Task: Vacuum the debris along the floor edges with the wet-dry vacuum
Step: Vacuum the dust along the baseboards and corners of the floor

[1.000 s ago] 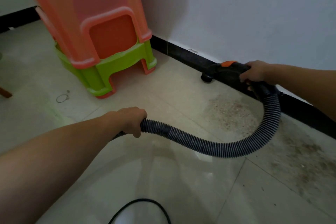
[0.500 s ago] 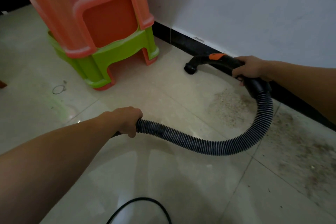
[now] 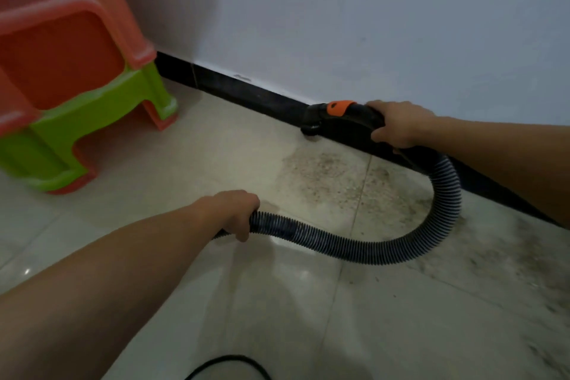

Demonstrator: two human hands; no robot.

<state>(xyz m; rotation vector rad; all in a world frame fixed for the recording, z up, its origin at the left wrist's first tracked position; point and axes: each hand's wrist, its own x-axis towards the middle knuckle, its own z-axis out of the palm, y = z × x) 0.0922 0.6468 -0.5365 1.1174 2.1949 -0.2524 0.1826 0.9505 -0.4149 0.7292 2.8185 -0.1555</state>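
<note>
My right hand (image 3: 398, 125) grips the black vacuum nozzle handle (image 3: 345, 120), which carries an orange slider (image 3: 339, 107). The nozzle mouth (image 3: 310, 130) points down at the floor right against the black baseboard (image 3: 246, 95). A ribbed black hose (image 3: 401, 244) loops from the handle down and back left to my left hand (image 3: 236, 213), whose fingers curl round it. Brown gritty debris (image 3: 333, 182) covers the tiles just in front of the nozzle, and darker dirt (image 3: 509, 256) spreads along the wall to the right.
Stacked plastic stools, orange (image 3: 61, 49) over green (image 3: 77, 139), stand in the corner at left. A black power cord (image 3: 228, 364) curves at the bottom edge. The white wall (image 3: 370, 25) rises behind the baseboard.
The nozzle has moved from out on the tile back against the baseboard. The view has shifted right, so the stools now sit at the far left.
</note>
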